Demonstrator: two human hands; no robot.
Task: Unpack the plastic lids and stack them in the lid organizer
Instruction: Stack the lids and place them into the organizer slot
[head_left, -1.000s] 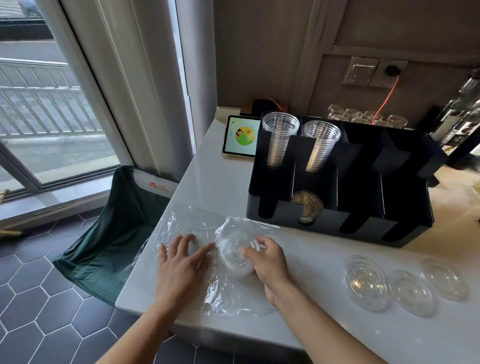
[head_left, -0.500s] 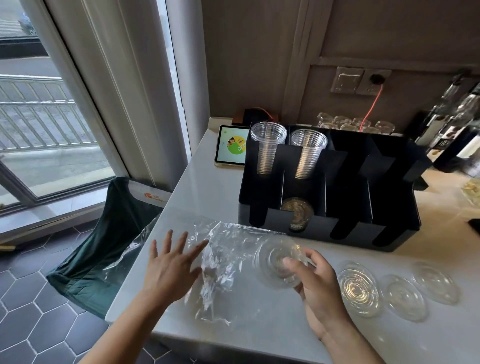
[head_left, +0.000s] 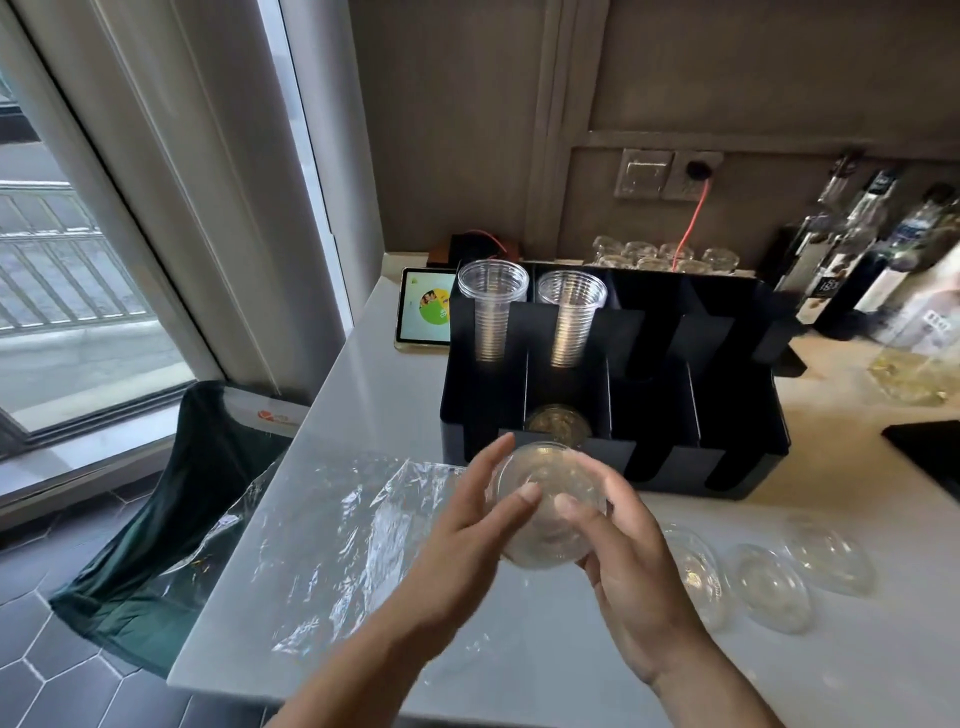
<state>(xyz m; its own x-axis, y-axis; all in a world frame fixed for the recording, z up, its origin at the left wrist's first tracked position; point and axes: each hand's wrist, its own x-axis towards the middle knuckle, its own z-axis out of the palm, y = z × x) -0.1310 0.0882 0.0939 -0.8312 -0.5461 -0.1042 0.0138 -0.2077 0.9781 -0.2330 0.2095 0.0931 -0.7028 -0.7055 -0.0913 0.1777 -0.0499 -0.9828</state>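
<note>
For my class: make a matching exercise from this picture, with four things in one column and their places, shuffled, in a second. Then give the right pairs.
Things
1. cup stacks
2. plastic wrapper
3. lid stack
4. loose lids

Places
a. held between left hand and right hand
b. flat on the counter, right of the hands
c. upright in the organizer's back slots
d. spread on the counter, left of the hands

Pairs: 1-c, 2-d, 3-a, 4-b
</note>
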